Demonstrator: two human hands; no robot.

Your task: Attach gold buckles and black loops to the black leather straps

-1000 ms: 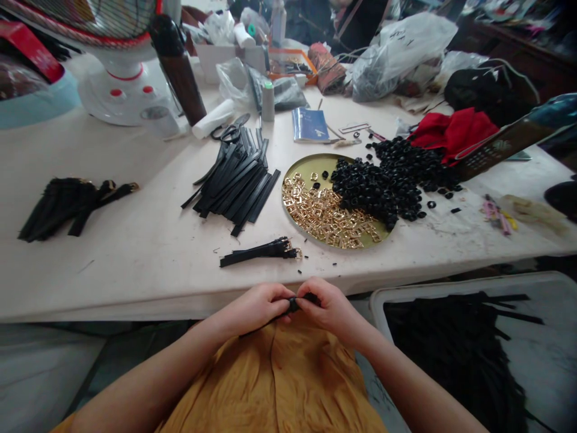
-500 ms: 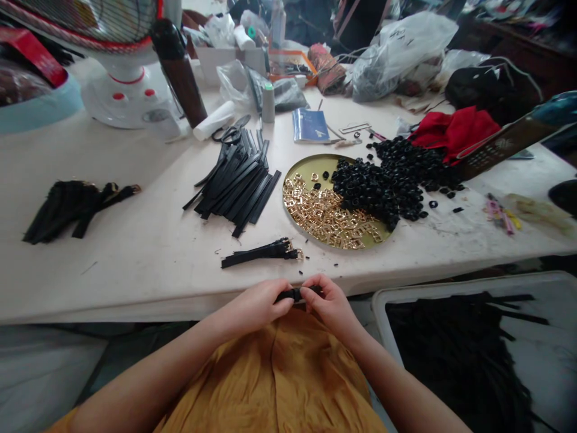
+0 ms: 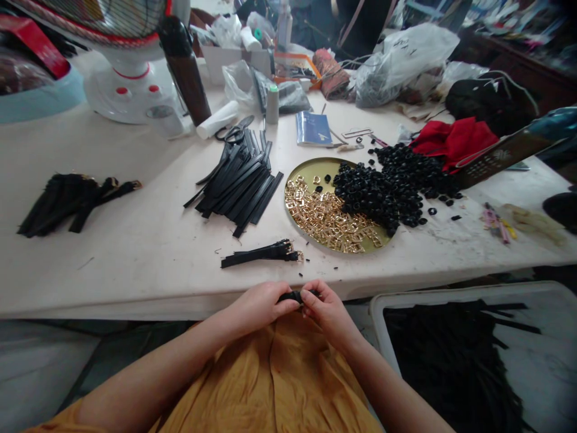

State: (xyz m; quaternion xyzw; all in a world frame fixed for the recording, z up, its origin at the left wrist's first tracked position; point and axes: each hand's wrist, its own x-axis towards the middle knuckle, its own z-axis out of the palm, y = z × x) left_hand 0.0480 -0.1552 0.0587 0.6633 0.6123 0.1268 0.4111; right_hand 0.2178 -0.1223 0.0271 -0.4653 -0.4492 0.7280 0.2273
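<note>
Just off the table's front edge, both my hands pinch one short black strap (image 3: 295, 296). My left hand (image 3: 265, 304) is closed on its left part, and my right hand (image 3: 325, 310) grips its right part; the fingers cover much of it. Beyond my hands lies a small bundle of black straps with gold buckles (image 3: 256, 254). A round gold tray (image 3: 327, 163) holds gold buckles (image 3: 329, 216) on its left side, and a heap of small black loops (image 3: 378, 192) spills over its right side. Left of the tray is a pile of flat black strips (image 3: 243, 180).
Another bundle of buckled straps (image 3: 58, 201) lies at the far left. Scissors (image 3: 234, 130), a thread spool (image 3: 272, 105), a blue booklet (image 3: 312, 128) and a fan (image 3: 130, 84) stand behind. A white bin (image 3: 536, 355) of black strips sits right, below the table.
My hands stay together on the strap, with only small finger shifts. The view has tilted slightly; the things on the table lie as before.
</note>
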